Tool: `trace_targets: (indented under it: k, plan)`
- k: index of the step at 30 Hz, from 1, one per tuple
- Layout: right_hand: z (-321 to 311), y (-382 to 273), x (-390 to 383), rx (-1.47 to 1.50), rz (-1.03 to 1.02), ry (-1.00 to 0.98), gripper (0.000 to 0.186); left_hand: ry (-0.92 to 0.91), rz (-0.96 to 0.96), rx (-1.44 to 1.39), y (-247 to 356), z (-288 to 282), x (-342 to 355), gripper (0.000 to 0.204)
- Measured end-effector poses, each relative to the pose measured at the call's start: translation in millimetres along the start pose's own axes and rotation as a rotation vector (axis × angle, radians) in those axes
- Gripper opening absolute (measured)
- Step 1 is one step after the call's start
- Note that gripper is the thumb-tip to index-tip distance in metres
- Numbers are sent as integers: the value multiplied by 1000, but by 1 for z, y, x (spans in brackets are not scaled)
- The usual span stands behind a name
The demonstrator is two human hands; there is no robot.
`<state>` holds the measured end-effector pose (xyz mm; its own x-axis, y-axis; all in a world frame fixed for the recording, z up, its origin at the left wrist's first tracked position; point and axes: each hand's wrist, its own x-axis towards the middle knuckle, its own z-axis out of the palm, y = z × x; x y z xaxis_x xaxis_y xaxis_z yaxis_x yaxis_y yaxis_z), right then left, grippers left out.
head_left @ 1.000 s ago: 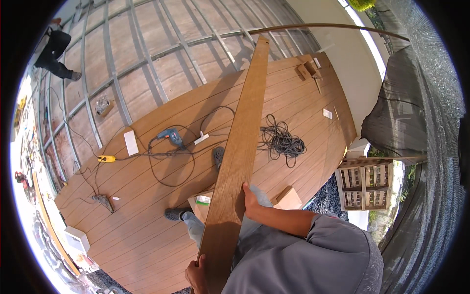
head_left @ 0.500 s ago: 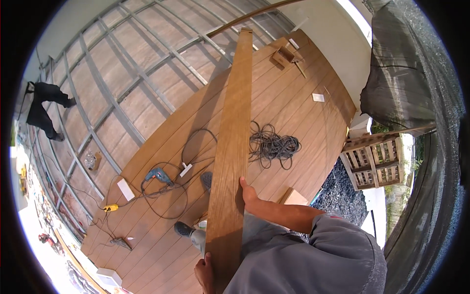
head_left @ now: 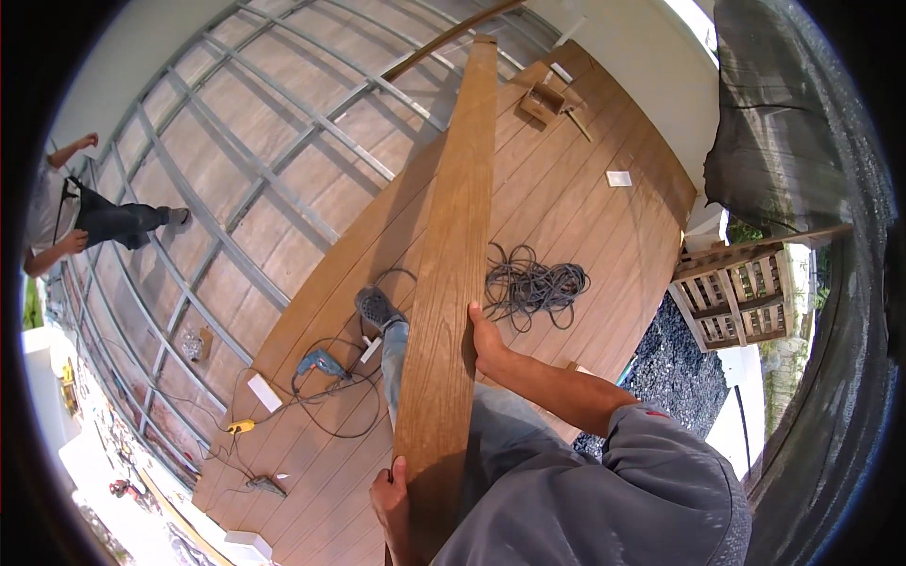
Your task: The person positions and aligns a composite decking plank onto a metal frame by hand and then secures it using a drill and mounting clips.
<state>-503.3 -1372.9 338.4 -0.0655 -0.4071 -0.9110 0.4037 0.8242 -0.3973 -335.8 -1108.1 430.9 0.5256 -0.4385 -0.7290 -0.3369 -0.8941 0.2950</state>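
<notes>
A long brown decking board [head_left: 453, 226] stretches away from my body, its far end high over the deck. My left hand [head_left: 391, 502] is wrapped round its left edge close to me, thumb on the top face. Further along, my right hand [head_left: 485, 341] grips the right edge, thumb up and the other fingers hidden beneath. My shoe [head_left: 378, 307] stands on the deck just left of the board. Part of the deck and my legs are hidden under it.
A tangled dark cable [head_left: 536, 286] lies right of the board. To the left are a blue drill [head_left: 321, 364] with its cord and a yellow connector [head_left: 242, 426]. Beyond the deck [head_left: 576, 208] runs an open metal frame [head_left: 269, 174], where another person [head_left: 123, 222] walks. A cardboard box [head_left: 543, 104] sits far off.
My foot has stepped forward along the board's left side, and the board has moved forward with both hands still on it. The other person has come further into view at the left.
</notes>
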Motion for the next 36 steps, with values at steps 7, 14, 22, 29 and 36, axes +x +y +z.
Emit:
trace_targets:
  k: [7,14,22,29,36]
  plan:
    - [61,-59,49,4,1,3,62,-56,7,-24,61,-11,87,63]
    - [121,-151,94,28,46,-62,58,-75,-12,-169,166,-35,173,53]
    - [160,-225,147,132,93,30,64,-50,30,38,250,-45,226,51]
    - [175,-268,218,72,52,104,66,12,137,132,306,-56,287,50]
    - [192,-293,308,174,88,19,68,109,193,250,374,-63,368,45]
